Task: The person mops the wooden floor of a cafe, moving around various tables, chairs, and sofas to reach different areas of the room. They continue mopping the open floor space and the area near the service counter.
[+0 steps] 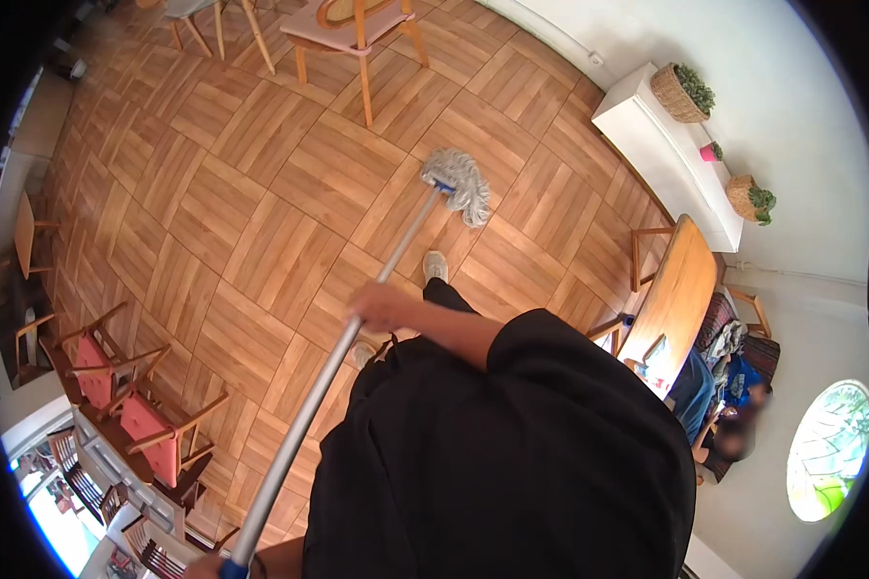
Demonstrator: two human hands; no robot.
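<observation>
A mop head (pixel 461 183) of grey-white strands lies on the wooden floor, joined by a blue fitting to a long metal pole (pixel 309 405). The pole slants down to the lower left, ending in a blue grip (pixel 233 569) at the frame's bottom edge. Partway along the pole, my right hand (pixel 381 307) is closed around it. My left hand (pixel 205 567) is partly cut off by the bottom edge and holds the pole by its blue end.
Chairs stand at the top (pixel 343 34) and lower left (pixel 152 434). On the right are a white cabinet (pixel 661 145) with plants and a wooden table (pixel 668 289). A person (pixel 729 439) sits beyond the table. My shoes (pixel 435 265) are below the mop head.
</observation>
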